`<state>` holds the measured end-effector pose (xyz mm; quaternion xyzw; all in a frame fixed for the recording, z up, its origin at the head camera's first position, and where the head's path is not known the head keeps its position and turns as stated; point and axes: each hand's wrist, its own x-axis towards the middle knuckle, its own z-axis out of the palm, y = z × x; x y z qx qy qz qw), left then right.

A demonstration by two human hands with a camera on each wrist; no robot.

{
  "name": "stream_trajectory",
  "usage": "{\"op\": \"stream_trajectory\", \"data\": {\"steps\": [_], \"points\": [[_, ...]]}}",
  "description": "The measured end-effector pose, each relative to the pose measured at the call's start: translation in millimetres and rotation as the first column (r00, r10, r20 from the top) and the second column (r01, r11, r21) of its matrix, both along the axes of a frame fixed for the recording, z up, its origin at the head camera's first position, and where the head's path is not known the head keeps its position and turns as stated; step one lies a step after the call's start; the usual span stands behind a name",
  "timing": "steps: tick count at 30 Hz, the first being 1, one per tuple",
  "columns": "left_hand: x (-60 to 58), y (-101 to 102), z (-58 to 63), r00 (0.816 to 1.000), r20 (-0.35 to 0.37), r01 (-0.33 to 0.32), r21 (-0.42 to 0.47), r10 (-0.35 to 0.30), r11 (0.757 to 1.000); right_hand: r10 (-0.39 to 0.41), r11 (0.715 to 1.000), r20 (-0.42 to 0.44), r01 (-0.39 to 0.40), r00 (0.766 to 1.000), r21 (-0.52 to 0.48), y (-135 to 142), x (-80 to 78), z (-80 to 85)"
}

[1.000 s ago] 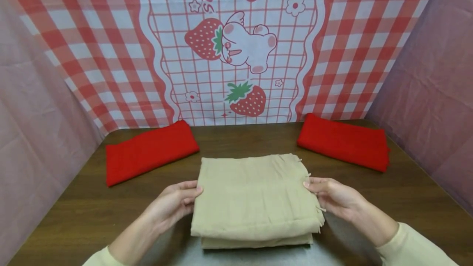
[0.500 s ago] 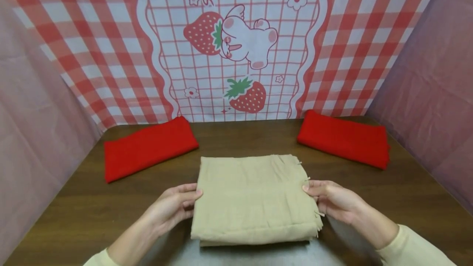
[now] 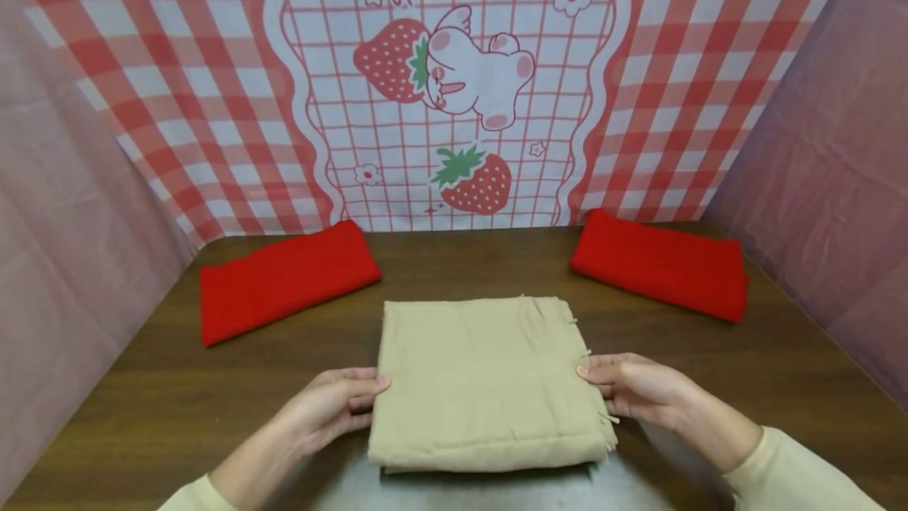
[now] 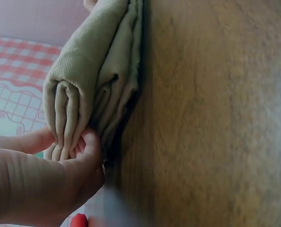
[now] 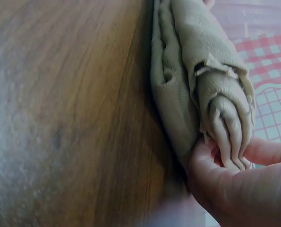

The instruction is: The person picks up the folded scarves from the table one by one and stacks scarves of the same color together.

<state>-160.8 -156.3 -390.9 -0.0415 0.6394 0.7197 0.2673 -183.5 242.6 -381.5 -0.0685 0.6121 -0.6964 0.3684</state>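
Observation:
A folded beige cloth (image 3: 489, 385) with loose threads along its right edge lies at the front middle of the table. Thumb on top and fingers underneath, my left hand (image 3: 329, 408) pinches its left edge. On the fringed right edge, my right hand (image 3: 649, 393) pinches the layers the same way. The left wrist view shows a second folded beige layer (image 4: 116, 71) under the gripped one, against the tabletop. From the right wrist, this lower beige fold (image 5: 171, 90) also shows beneath the upper one. In the head view it is almost wholly covered.
One folded red cloth (image 3: 291, 278) lies at the back left of the wooden table (image 3: 468, 266), another red cloth (image 3: 660, 262) at the back right. Behind stands a checked strawberry curtain (image 3: 454, 101). Pink drapes (image 3: 71, 180) flank both sides.
The upper beige cloth has come down onto the fold beneath, which now barely shows at the front. Both hands keep their pinch and have sunk slightly with it. The red cloths stay put.

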Motion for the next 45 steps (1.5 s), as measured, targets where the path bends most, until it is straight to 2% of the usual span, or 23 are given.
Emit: {"op": "stream_trajectory", "data": {"steps": [5, 10, 15, 27, 37, 45], "points": [[-0.2, -0.7, 0.7, 1.0, 0.021, 0.016, 0.003, -0.016, 1.0, -0.005, 1.0, 0.002, 0.005, 1.0, 0.027, 1.4, -1.2, -3.9], [0.5, -1.0, -2.5, 0.999, 0.012, 0.034, -0.004, -0.034, 0.999, -0.022, 0.996, -0.024, 0.024, 0.999, 0.082, 1.8, -2.6, -8.9], [1.4, -0.2, -5.5, 1.0, -0.001, 0.022, -0.026, -0.022, 0.999, -0.021, 0.992, -0.049, 0.027, 0.999, 0.121, 1.8, -3.7, -11.0], [-5.0, 3.7, 4.1, 0.999, -0.029, -0.015, -0.012, 0.015, 1.0, -0.036, 0.992, -0.045, 0.041, 0.998, 0.119, 1.2, -7.3, -2.0], [-27.7, 18.1, 16.7, 0.991, -0.059, -0.119, 0.021, 0.12, 0.993, -0.129, 0.985, -0.008, 0.129, 0.992, 0.118, -7.1, -25.4, 6.8], [-30.8, 25.5, 23.1, 0.981, -0.098, -0.166, 0.01, 0.166, 0.986, -0.13, 0.988, -0.063, 0.135, 0.989, 0.073, -8.9, -26.6, 11.3]]}}
